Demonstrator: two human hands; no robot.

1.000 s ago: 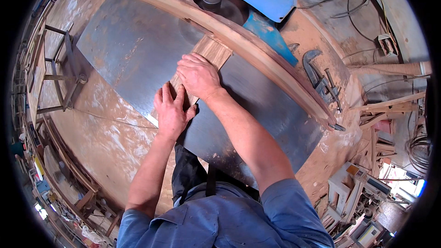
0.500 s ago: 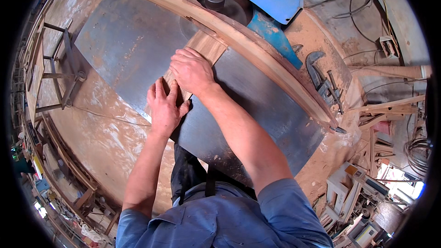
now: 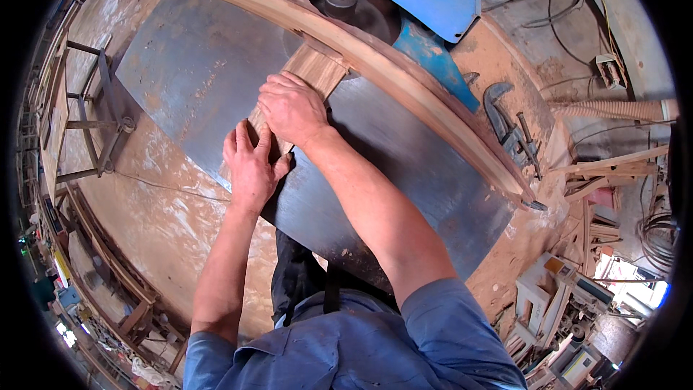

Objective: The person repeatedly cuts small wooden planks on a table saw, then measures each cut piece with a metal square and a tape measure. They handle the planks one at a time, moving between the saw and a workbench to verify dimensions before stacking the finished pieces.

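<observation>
Clearly a Matter of Steady Pressure

From where I stand, doing this well seems to call for even weight from both hands, with the striped brown wooden board flat on the grey metal table and its far end snug to the long pale wooden fence. I'd leave the fingers well back from that fence — a dark round metal spindle stands just behind it.

The board slants beneath both hands, a bare stretch showing between the right hand and the fence. Those fingers lie close together across the wood; whether they hook its edge, I cannot tell. Just behind, the left hand holds the nearer part between thumb and slightly spread fingers.
</observation>
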